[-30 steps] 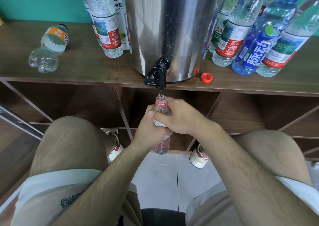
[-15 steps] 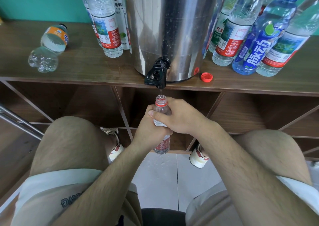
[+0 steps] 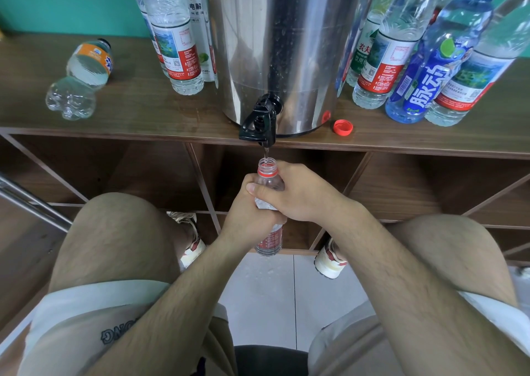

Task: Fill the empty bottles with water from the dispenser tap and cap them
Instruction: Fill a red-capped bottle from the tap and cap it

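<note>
A clear bottle (image 3: 268,179) with a red neck ring and red label stands upright and uncapped just under the black tap (image 3: 259,123) of the steel dispenser (image 3: 284,45). A thin stream of water runs from the tap into its mouth. My left hand (image 3: 246,215) grips the bottle's middle from the left. My right hand (image 3: 298,194) wraps around the bottle's upper part from the right, overlapping the left. A loose red cap (image 3: 342,126) lies on the wooden shelf (image 3: 143,111) right of the dispenser.
An orange-labelled bottle (image 3: 83,80) lies on its side at the shelf's left. Upright bottles (image 3: 177,39) stand left of the dispenser and several more, one blue (image 3: 430,68), stand to its right. Open cubbies sit below the shelf; my knees flank the bottle.
</note>
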The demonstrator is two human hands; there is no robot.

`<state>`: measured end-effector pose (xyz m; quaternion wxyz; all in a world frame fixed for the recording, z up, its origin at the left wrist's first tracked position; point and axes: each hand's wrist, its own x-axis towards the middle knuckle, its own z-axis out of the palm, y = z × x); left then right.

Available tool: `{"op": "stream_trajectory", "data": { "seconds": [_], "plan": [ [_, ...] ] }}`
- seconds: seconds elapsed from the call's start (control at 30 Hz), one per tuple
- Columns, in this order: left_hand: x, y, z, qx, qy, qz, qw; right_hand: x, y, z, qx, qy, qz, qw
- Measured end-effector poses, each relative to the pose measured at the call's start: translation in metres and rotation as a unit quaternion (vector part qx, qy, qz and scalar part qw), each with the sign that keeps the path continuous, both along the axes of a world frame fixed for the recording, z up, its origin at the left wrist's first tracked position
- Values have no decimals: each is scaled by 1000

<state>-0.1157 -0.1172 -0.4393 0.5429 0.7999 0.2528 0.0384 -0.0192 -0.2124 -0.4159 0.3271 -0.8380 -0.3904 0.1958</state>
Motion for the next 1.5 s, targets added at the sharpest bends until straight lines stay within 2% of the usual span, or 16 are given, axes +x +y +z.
{"op": "stream_trajectory", "data": {
  "seconds": [0.67, 1.5],
  "plan": [
    [1, -2, 3, 28, 6, -1, 1000, -1, -1, 1, -1, 11, 0, 1000],
    [-2, -1, 8, 11, -5, -11, 1000, -1, 0, -1, 9, -15, 5, 1000]
  ]
}}
